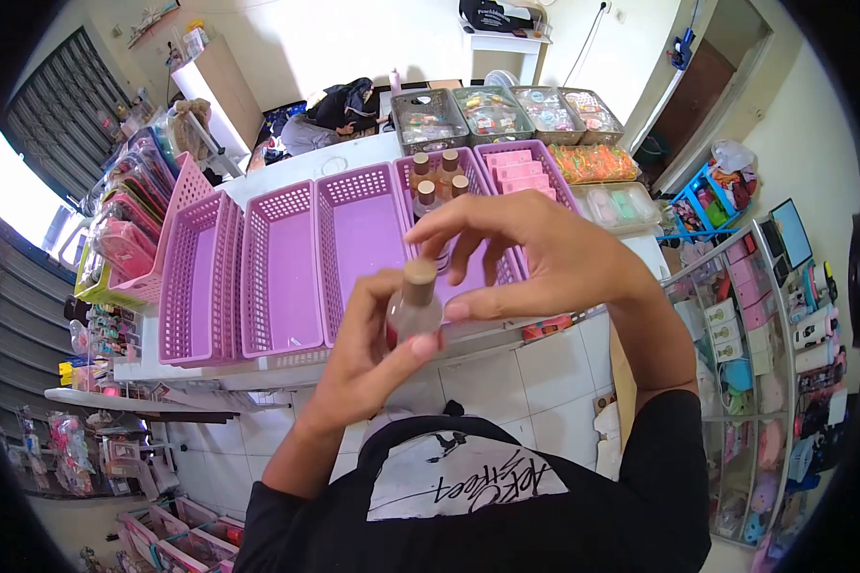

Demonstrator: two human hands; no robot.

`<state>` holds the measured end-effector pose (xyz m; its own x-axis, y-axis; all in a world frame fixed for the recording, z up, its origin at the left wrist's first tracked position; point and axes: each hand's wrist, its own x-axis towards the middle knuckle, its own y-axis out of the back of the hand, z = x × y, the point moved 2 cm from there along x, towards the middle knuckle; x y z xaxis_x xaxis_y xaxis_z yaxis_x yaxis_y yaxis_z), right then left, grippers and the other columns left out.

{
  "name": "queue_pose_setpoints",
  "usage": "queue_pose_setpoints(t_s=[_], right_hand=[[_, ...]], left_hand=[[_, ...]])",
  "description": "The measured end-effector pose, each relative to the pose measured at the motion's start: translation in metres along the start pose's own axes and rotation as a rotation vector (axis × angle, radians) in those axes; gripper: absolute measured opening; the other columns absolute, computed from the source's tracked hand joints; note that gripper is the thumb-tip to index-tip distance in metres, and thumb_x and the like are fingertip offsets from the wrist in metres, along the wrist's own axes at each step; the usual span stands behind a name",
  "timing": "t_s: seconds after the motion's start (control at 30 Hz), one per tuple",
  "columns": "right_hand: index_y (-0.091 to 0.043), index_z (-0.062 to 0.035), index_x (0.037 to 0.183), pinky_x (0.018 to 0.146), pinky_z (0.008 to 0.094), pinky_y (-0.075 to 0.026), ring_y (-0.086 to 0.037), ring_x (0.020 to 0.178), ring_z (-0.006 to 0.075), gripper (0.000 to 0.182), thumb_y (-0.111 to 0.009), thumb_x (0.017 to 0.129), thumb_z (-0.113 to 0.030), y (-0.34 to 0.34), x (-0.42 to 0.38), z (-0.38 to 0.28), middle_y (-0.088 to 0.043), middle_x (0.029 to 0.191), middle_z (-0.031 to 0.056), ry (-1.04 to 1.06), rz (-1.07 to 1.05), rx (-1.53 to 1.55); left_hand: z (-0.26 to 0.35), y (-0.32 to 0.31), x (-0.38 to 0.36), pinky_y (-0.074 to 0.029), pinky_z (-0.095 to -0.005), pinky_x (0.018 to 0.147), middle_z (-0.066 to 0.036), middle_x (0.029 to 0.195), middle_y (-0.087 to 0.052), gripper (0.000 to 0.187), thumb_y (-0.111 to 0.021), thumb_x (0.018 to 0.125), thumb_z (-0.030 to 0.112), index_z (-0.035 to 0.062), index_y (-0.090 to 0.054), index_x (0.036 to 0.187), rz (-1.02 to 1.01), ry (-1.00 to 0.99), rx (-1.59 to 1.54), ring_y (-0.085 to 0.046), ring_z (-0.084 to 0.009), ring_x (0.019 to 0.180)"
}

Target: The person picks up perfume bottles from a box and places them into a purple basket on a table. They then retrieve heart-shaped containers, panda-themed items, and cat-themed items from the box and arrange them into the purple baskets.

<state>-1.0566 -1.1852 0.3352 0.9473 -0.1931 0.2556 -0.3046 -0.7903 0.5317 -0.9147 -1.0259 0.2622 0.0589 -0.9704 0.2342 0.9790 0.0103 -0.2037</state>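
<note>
My left hand [358,358] is wrapped round a small clear glass bottle [417,315] with a tan cap, held upright over the counter's near side. My right hand [535,253] curves above and beside it, fingers apart, with the thumb tip close to the bottle's side. Beyond the hands, several bottles with similar caps [427,189] stand in a purple basket [398,177], partly hidden by my right fingers. The purple basket [363,224] left of it and another purple basket [287,253] show bare bottoms.
Pink boxes [523,177] fill a purple basket at the right. Grey baskets [430,119] of small packaged goods line the counter's back. A person [330,119] sits low beyond it. Pouches [124,244] stand at the left, and a glass display case [736,353] is on the right.
</note>
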Motion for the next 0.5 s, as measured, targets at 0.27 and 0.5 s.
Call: queue_pose_setpoints(t_s=[0.27,0.5], right_hand=[[-0.057,-0.0009,0.125,0.081,0.0289,-0.054,-0.064,0.097,0.0149,0.048,-0.076,0.086,-0.019,0.009,0.006,0.03,-0.065,0.106,0.0087,-0.065,0.054,0.283],[-0.056,-0.0028,0.13,0.084,0.027,-0.051,-0.061,0.097,0.0129,0.052,-0.077,0.084,-0.016,0.027,0.01,0.036,-0.064,0.115,0.0082,-0.067,0.003,0.308]], left_hand=[[-0.005,-0.002,0.054,-0.056,-0.0259,0.069,-0.017,0.113,-0.051,0.057,-0.071,0.085,-0.003,0.0043,-0.026,0.12,0.244,-0.131,0.199,-0.065,-0.0165,0.087],[-0.011,-0.003,0.065,-0.059,-0.0273,0.068,-0.021,0.111,-0.061,0.043,-0.064,0.094,0.009,0.0047,-0.03,0.12,0.215,-0.128,0.132,-0.07,-0.0251,0.09]])
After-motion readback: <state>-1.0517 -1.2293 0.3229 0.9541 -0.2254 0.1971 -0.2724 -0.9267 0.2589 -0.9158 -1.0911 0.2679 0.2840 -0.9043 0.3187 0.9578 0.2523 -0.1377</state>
